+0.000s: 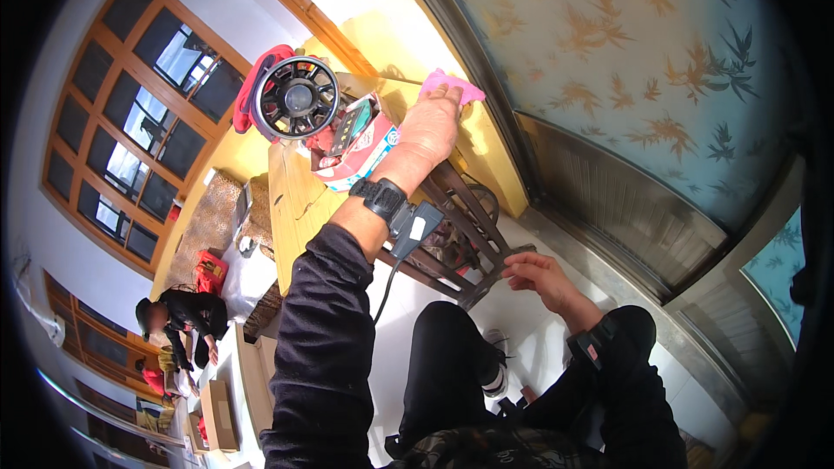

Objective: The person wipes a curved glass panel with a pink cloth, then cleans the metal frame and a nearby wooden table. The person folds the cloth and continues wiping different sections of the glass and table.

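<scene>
My left hand (430, 118) reaches out over the far edge of a wooden sewing machine table (290, 198), its fingers over a bunched pink cloth (470, 92). Below the palm it cannot be seen how far the fingers close round the cloth. Beside that hand, on the table, a cardboard box (355, 159) holds red items and a small dark green box bearing writing (345, 130). A black spoked handwheel (298, 98) stands next to the box. My right hand (537, 277) hangs in the air above the floor, holding nothing, its fingers slightly bent.
The dark metal stand (482, 228) of the machine rises beside my knees. A sliding door with a leaf pattern (619, 58) is at the right. Red cloth (251, 91) lies behind the handwheel. Another person in black (189, 319) bends over a pale table at the left, near an open box (219, 413).
</scene>
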Demonstrator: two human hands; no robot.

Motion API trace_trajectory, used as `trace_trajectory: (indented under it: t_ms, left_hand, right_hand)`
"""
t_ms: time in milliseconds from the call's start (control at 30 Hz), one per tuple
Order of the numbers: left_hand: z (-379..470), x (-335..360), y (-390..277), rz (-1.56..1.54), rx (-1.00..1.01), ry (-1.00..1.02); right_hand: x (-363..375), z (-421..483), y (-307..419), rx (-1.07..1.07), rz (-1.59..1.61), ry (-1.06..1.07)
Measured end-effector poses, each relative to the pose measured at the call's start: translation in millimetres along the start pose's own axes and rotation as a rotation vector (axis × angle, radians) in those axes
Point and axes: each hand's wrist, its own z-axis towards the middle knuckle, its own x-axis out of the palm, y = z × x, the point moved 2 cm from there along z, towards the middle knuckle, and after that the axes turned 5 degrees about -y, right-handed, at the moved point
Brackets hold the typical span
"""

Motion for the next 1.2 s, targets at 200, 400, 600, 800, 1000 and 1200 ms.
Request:
trace_trajectory:
  t_ms: [200, 400, 600, 800, 1000, 1200]
  left_hand:
    - [-61.7, -17.0, -5.6, 0.282, 0.254, -0.088]
    - [-129.8, -39.1, 4.6, 0.445, 0.500, -0.020]
    - [-196.0, -67.9, 26.0, 0.531, 0.511, 0.035]
    - [-263.8, -102.8, 61.2, 0.550, 0.497, 0.052]
    - [-334.9, -138.5, 89.8, 0.467, 0.370, 0.045]
    - [-349.3, -125.6, 93.3, 0.412, 0.256, -0.113]
  right_hand:
    - [-4.6, 3.7, -11.4, 0.034, -0.087, -0.061]
    - [-20.6, 2.1, -17.6, 0.054, -0.156, -0.118]
    - [-30.3, -1.8, -24.9, 0.069, -0.230, -0.147]
    - [-33.3, -4.8, -28.5, 0.095, -0.265, -0.164]
    - [-32.1, -6.0, -27.8, 0.097, -0.265, -0.168]
    - [-22.2, -4.9, -30.0, 0.110, -0.279, -0.146]
